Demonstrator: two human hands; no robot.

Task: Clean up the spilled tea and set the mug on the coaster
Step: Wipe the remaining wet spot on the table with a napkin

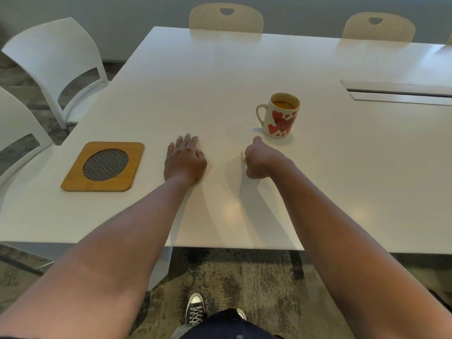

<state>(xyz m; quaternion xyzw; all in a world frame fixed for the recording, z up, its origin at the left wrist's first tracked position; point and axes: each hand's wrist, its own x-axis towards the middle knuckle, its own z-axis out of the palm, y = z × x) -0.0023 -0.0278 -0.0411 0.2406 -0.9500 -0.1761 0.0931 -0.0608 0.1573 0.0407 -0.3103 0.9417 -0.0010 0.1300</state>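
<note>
A white mug [280, 116] with red hearts stands upright on the white table [195, 81], with brown tea inside and its handle to the left. A square wooden coaster [104, 166] with a round mesh centre lies at the table's left. My left hand [184, 160] rests flat on the table between coaster and mug, fingers straight. My right hand [260, 159] is curled just in front of the mug, gripping a small pale wad [242, 157] that barely shows at its left edge. No spill is plainly visible on the tabletop.
White chairs [61, 64] stand at the left, and two beige perforated chairs [226, 18] stand along the far side. A cable slot [398, 92] is set into the table at the right. Patterned carpet and my shoe show below the near edge.
</note>
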